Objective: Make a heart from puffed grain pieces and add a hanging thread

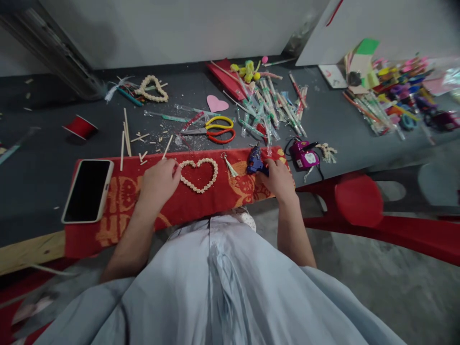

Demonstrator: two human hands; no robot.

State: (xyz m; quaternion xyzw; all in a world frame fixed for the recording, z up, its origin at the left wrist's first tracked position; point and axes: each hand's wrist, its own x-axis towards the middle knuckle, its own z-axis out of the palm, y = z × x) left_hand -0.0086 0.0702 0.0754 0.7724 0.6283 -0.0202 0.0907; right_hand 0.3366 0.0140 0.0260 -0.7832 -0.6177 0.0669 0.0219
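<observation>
A heart outline made of small pale wooden pieces (pixel 200 190) lies on a red patterned cloth. My left hand (pixel 160 183) is closed, its fingertips pinching the left edge of the heart. A thin stick (pixel 167 146) shows just beyond its knuckles; whether the hand touches it I cannot tell. My right hand (pixel 278 179) is wrapped round the handle of a small blue glue gun (pixel 255 160), which rests on the cloth with its nozzle pointing away from me. Between the heart and the glue gun lies a pale tassel (pixel 231 167) with a loop.
Scissors (pixel 219 130) with yellow and red handles lie behind the heart. A phone (pixel 88 191) rests at left, near a red ribbon spool (pixel 81 127). Wrapped chopsticks (pixel 273 105) are piled at the back, and a purple device (pixel 304 153) sits right. A red chair (pixel 359 199) stands beside the table.
</observation>
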